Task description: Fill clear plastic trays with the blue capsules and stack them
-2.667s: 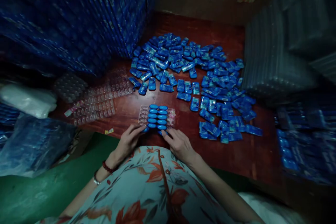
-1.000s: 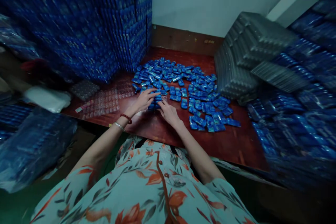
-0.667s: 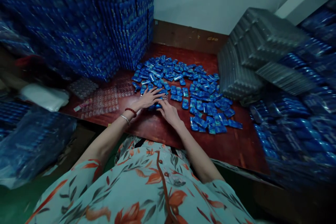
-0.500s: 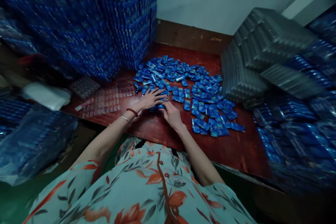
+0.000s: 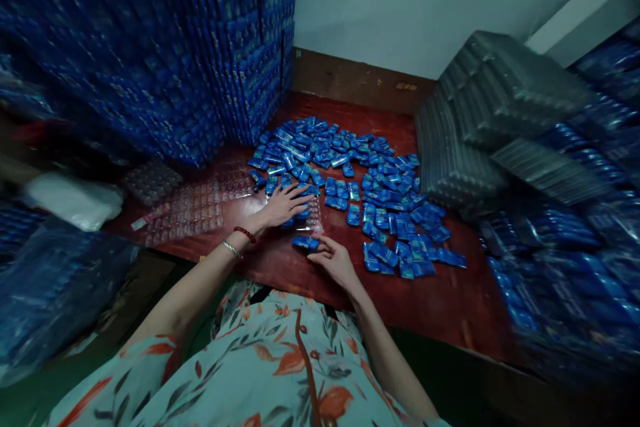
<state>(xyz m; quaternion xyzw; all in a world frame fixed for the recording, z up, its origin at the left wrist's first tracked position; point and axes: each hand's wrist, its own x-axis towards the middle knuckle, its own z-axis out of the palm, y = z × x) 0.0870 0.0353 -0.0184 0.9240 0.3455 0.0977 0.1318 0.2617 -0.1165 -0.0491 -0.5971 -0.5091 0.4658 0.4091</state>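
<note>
Bare red-brown table (image 5: 440,307) open only along the near edge and to the near right of the clear blister tray (image 5: 315,213); everywhere else hemmed in.

Left of the tray: empty clear trays (image 5: 190,203) spread flat, a white bag (image 5: 75,199) beyond them at the table's left edge. Behind and left of the tray: a tall wall of stacked blue packs (image 5: 165,60), rising straight from the table. Behind and right of the tray: a loose heap of small blue packets (image 5: 370,180), spreading almost to the tray's far rim. Farther right of the tray: a leaning stack of clear trays (image 5: 480,120), then more blue packs (image 5: 575,260), blurred.

Left hand (image 5: 283,205) flat on the tray, fingers (image 5: 300,195) spread over it, covering most of the pockets; only a few blue pieces visible under the hand, the tray's right column clear. Right hand (image 5: 337,261) just nearer than the tray, above the bare table, fingers pinching one blue packet (image 5: 306,242), held apart from the tray's near rim. Red bead bracelet (image 5: 245,234) and thin silver bangle (image 5: 232,249) on the left wrist.
</note>
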